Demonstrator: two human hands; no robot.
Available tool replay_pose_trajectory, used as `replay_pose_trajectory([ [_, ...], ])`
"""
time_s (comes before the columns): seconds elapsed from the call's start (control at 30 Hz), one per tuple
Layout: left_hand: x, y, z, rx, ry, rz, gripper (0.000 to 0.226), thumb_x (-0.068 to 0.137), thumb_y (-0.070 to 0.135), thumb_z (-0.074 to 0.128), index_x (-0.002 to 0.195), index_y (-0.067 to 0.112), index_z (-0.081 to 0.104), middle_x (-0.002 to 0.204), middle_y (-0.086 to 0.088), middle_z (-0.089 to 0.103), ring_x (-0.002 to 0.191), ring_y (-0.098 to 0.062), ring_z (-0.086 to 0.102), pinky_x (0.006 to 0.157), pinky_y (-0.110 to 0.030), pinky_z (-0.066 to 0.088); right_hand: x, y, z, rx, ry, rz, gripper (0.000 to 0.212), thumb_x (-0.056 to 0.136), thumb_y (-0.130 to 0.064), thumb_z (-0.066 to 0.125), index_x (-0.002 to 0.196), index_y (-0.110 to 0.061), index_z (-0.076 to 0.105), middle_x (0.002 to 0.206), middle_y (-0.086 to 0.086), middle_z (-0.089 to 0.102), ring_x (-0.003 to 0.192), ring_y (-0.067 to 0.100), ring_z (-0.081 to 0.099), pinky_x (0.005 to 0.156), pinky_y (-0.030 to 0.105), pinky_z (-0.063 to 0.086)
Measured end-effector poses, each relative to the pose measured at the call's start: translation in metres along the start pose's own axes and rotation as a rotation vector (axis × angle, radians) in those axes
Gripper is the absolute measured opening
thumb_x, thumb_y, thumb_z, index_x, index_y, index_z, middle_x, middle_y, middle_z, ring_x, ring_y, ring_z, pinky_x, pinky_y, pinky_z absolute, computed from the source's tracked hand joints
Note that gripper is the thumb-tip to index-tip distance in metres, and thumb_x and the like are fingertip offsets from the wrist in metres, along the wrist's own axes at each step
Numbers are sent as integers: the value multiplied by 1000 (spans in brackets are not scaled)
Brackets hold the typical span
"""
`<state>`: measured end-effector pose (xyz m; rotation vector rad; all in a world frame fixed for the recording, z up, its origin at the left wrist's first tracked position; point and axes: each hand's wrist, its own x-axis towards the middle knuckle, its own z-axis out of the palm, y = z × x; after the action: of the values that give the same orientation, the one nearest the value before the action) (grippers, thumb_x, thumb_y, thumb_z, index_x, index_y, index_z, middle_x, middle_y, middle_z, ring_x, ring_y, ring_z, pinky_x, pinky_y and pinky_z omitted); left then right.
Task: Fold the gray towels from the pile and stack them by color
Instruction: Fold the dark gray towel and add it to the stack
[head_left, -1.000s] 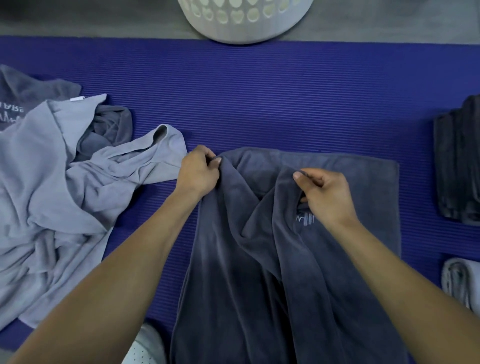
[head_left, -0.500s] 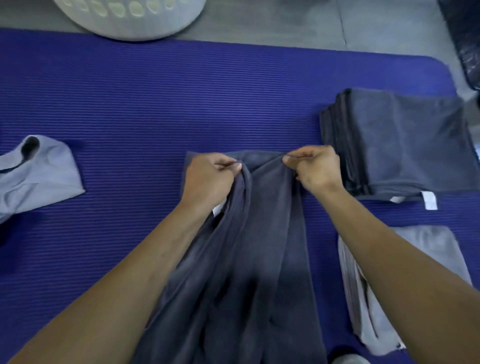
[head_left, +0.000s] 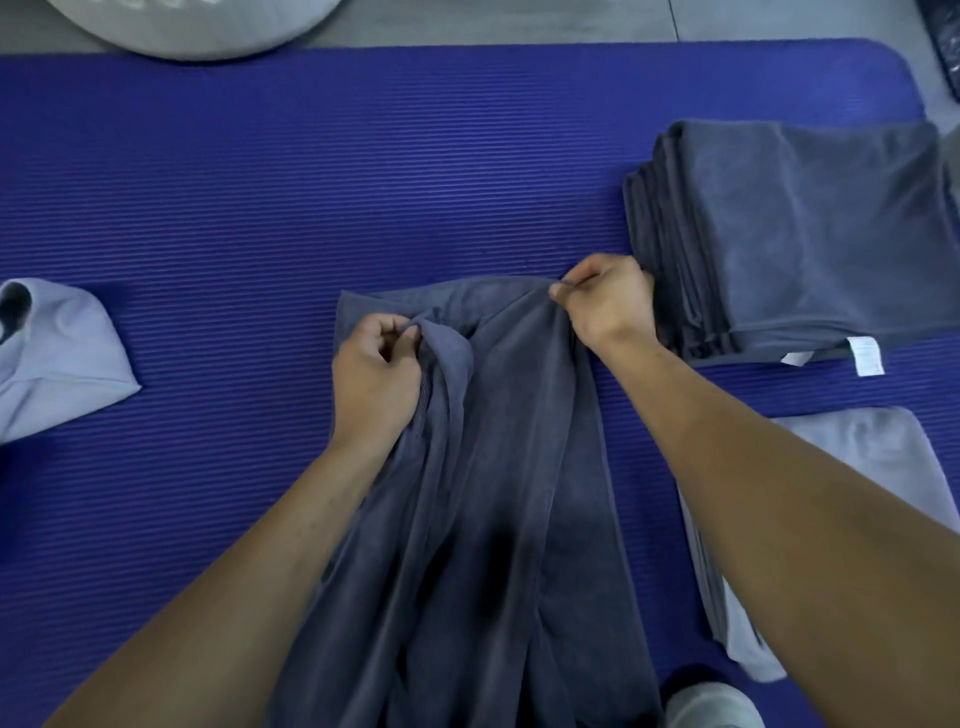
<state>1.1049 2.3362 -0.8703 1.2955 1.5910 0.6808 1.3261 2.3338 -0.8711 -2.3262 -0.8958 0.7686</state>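
A dark gray towel (head_left: 498, 467) hangs bunched in long folds from both my hands, its far edge lying on the blue mat (head_left: 363, 182). My left hand (head_left: 376, 371) grips its top edge at the left. My right hand (head_left: 605, 301) pinches the top edge at the right, close to a stack of folded dark gray towels (head_left: 810, 234). A folded light gray towel (head_left: 883, 452) lies on the mat under my right forearm. A corner of the loose light gray towel pile (head_left: 57, 358) shows at the left edge.
A white laundry basket (head_left: 197, 26) stands beyond the mat's far edge on the gray floor. A white care tag (head_left: 865, 355) hangs from the dark stack's near edge. A light gray rounded shape (head_left: 714, 704) shows at the bottom edge.
The view has swung right, so the loose pile slid out to the left and the folded stacks came in. My right hand has carried its end of the towel toward the dark stack.
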Motion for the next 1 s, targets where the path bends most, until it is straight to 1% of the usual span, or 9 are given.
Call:
replay_pose_trajectory([
  [0.07, 0, -2, -1, -12, -2, 7, 12, 98, 17, 57, 90, 23, 62, 82, 6, 66, 65, 8, 57, 58, -7, 44, 3, 1, 1, -114, -12, -27, 22, 87, -27, 73, 100, -14, 62, 98, 0, 64, 86, 17, 61, 79, 29, 52],
  [0.13, -1, -2, -1, -22, 3, 11, 10, 98, 16, 56, 91, 20, 62, 81, 6, 66, 64, 8, 57, 58, -7, 44, 5, -1, 2, -194, -31, -23, 24, 90, -30, 70, 102, -14, 56, 104, 2, 56, 87, 17, 55, 75, 26, 44],
  [0.27, -1, -3, 0, -19, 20, 14, 9, 98, 15, 57, 92, 19, 63, 81, 6, 66, 64, 9, 57, 59, -6, 43, 8, -4, 7, -276, -102, 4, 30, 91, -34, 63, 71, -18, 46, 98, 7, 56, 65, 21, 50, 64, 28, 43],
  [0.4, -1, -3, 1, -21, 26, 1, 7, 97, 16, 58, 94, 17, 64, 82, 6, 66, 65, 10, 58, 59, -6, 43, 1, -6, 7, -283, -77, -28, 20, 93, -31, 61, 85, -14, 53, 96, 8, 60, 76, 24, 56, 76, 36, 54],
  [0.53, 2, -2, -2, -58, 12, -22, 14, 96, 14, 60, 86, 22, 65, 78, 7, 67, 63, 9, 60, 58, -7, 43, -16, -9, 2, -122, -58, -36, 16, 96, -29, 60, 97, -13, 57, 90, 2, 63, 79, 17, 61, 71, 32, 53],
  [0.67, 3, 5, -13, -172, -22, -175, 12, 97, 16, 61, 88, 17, 69, 73, 3, 70, 59, -6, 61, 55, -20, 51, -29, -17, -15, 98, -76, 18, 10, 92, -23, 69, 90, -15, 65, 73, 3, 70, 56, 9, 66, 56, 17, 54],
  [0.73, -2, 14, -23, -187, -52, -209, 11, 97, 16, 61, 90, 14, 70, 70, 2, 69, 58, -6, 62, 54, -17, 51, -36, -24, -27, 194, -117, 70, 11, 90, -19, 72, 93, -9, 68, 75, 5, 72, 52, 9, 67, 55, 20, 56],
  [0.87, -14, 48, -52, -61, -136, -196, 14, 97, 19, 61, 85, 15, 68, 58, 0, 57, 50, -9, 50, 43, -17, 40, -58, -51, -56, 251, -298, 122, 18, 90, -15, 72, 101, -3, 65, 85, 11, 72, 59, 20, 71, 55, 27, 57],
  [1.0, -39, 102, -85, -1, -208, -191, 14, 99, 15, 58, 88, 9, 65, 80, -11, 64, 50, -10, 64, 41, -19, 47, -95, -99, -107, 174, -378, 12, 11, 96, -12, 62, 89, -5, 59, 80, 15, 68, 69, 27, 74, 61, 32, 60],
])
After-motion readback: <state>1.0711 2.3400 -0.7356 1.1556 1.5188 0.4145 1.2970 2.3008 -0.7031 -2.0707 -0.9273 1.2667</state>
